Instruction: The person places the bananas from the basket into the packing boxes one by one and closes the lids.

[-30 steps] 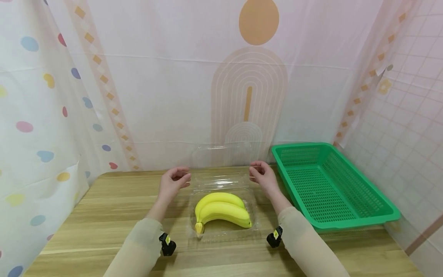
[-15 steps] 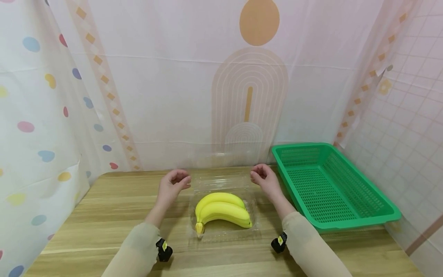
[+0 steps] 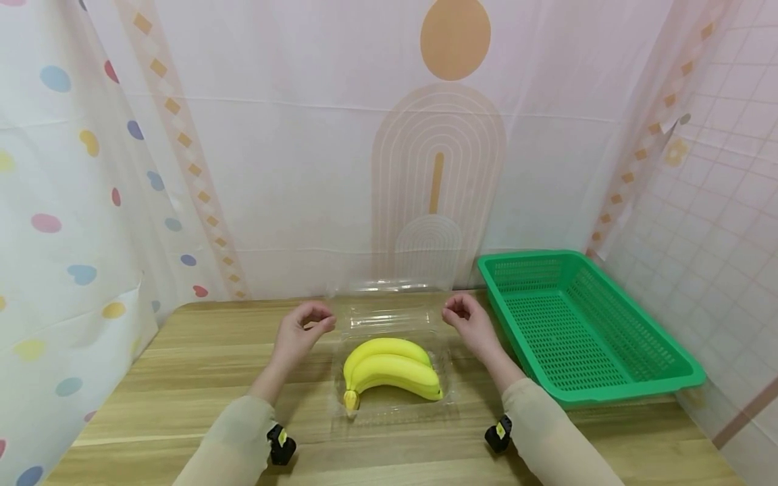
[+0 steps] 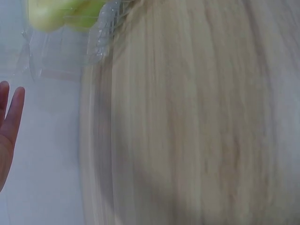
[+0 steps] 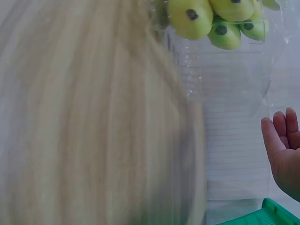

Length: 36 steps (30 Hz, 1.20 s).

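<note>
Now the clear lid leans farther back than a second ago: its top edge, then standing well up against the curtain, has sunk to about the far edge of the wooden table. Both hands have drawn slightly outward from it and a little nearer the wearer, right more noticeably than left.

Left hand: beside the lid's left edge, fingers gently bent, thumb apart from them, gripping nothing visible. Left wrist view gives two fingertips, straight, near the plastic. Right hand: mirrors it at the lid's right edge, likewise relaxed with nothing in its grasp; right wrist view shows extended fingers just off the clear plastic. Whether either hand brushes the lid cannot be told.

Yellow bananas: lying in the base of the clear container, unmoved, stem end toward left and near side. Several dark-tipped ends visible from the right wrist. Container base also unmoved, between the forearms.

Green basket: right of the right hand, slotted, position unchanged. Black wrist cameras sit wider apart than earlier, at the cuffs of pale sleeves.
</note>
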Each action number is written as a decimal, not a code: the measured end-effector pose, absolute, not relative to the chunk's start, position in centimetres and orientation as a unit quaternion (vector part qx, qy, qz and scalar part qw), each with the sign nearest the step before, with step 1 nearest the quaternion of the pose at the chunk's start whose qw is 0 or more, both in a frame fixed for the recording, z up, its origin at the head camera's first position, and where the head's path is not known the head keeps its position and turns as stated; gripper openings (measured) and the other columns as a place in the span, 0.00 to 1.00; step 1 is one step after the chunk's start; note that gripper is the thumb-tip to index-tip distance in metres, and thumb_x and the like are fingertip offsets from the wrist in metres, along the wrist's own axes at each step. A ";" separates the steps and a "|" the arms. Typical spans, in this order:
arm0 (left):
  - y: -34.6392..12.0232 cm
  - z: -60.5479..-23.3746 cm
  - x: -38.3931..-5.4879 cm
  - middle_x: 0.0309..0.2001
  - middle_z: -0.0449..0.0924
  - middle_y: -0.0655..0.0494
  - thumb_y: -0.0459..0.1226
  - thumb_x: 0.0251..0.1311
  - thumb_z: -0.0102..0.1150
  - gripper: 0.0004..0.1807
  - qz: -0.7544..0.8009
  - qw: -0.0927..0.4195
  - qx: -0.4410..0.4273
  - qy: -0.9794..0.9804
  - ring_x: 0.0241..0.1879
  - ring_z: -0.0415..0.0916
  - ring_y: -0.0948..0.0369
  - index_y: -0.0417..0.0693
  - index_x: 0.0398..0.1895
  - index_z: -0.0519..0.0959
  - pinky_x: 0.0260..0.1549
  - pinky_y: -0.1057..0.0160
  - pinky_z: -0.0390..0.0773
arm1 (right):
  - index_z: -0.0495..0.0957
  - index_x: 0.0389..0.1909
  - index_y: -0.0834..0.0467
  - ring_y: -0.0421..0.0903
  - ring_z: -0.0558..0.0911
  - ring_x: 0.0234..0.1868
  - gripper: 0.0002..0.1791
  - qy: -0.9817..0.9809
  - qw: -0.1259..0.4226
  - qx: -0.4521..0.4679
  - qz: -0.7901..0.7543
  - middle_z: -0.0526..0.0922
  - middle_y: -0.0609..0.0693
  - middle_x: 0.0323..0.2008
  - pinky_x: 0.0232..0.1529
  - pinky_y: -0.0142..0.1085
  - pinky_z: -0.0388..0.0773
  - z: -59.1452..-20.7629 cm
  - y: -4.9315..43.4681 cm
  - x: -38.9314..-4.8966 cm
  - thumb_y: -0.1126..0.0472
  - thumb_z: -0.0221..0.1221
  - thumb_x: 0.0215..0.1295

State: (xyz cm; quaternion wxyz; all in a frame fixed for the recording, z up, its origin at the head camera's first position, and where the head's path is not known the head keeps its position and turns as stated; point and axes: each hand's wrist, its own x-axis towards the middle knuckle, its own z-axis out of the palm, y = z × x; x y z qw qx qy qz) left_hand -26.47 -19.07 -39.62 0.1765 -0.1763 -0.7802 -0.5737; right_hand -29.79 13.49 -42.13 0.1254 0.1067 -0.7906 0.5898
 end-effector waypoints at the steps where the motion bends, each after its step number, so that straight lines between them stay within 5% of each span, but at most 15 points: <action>1: -19.1 -39.7 -26.5 0.34 0.79 0.35 0.20 0.59 0.61 0.04 -0.571 0.176 -0.177 -0.782 0.35 0.80 0.59 0.27 0.37 0.78 0.36 0.70 0.83 | 0.75 0.41 0.66 0.47 0.75 0.42 0.05 -0.793 0.128 0.111 0.585 0.77 0.55 0.39 0.43 0.31 0.78 -42.2 13.5 -29.7 0.70 0.61 0.67; 8: -20.2 -41.9 -27.9 0.36 0.80 0.39 0.21 0.59 0.63 0.05 -0.559 0.175 -0.187 -0.789 0.37 0.78 0.66 0.30 0.37 0.79 0.38 0.73 0.81 | 0.74 0.40 0.65 0.46 0.75 0.42 0.06 -0.792 0.133 0.141 0.579 0.77 0.54 0.38 0.45 0.32 0.76 -42.6 13.9 -29.5 0.68 0.61 0.68; 23: -21.1 -42.9 -27.7 0.38 0.81 0.48 0.23 0.58 0.65 0.05 -0.532 0.144 -0.225 -0.804 0.40 0.80 0.64 0.38 0.35 0.80 0.43 0.66 0.83 | 0.74 0.40 0.65 0.53 0.79 0.49 0.06 -0.804 0.115 0.171 0.558 0.79 0.56 0.41 0.54 0.47 0.80 -43.7 14.9 -29.2 0.72 0.62 0.65; 28: -21.3 -43.2 -27.6 0.37 0.81 0.47 0.18 0.52 0.66 0.10 -0.482 0.203 -0.307 -0.795 0.39 0.78 0.68 0.36 0.34 0.81 0.39 0.67 0.84 | 0.73 0.37 0.63 0.52 0.79 0.47 0.08 -0.813 0.128 0.195 0.533 0.78 0.54 0.39 0.52 0.45 0.81 -43.7 15.2 -28.7 0.73 0.63 0.63; 33: -21.7 -43.6 -28.2 0.35 0.82 0.47 0.13 0.42 0.68 0.18 -0.395 0.288 -0.424 -0.762 0.37 0.81 0.57 0.38 0.33 0.82 0.40 0.70 0.83 | 0.74 0.36 0.63 0.53 0.80 0.45 0.11 -0.821 0.169 0.244 0.488 0.78 0.53 0.38 0.47 0.41 0.83 -43.7 15.5 -28.2 0.79 0.62 0.59; 36: -21.9 -43.7 -28.4 0.36 0.83 0.50 0.23 0.54 0.68 0.08 -0.359 0.307 -0.460 -0.752 0.36 0.81 0.54 0.42 0.35 0.82 0.42 0.73 0.81 | 0.75 0.36 0.63 0.54 0.80 0.44 0.13 -0.821 0.196 0.280 0.457 0.78 0.54 0.39 0.47 0.39 0.84 -43.8 15.8 -28.1 0.82 0.60 0.57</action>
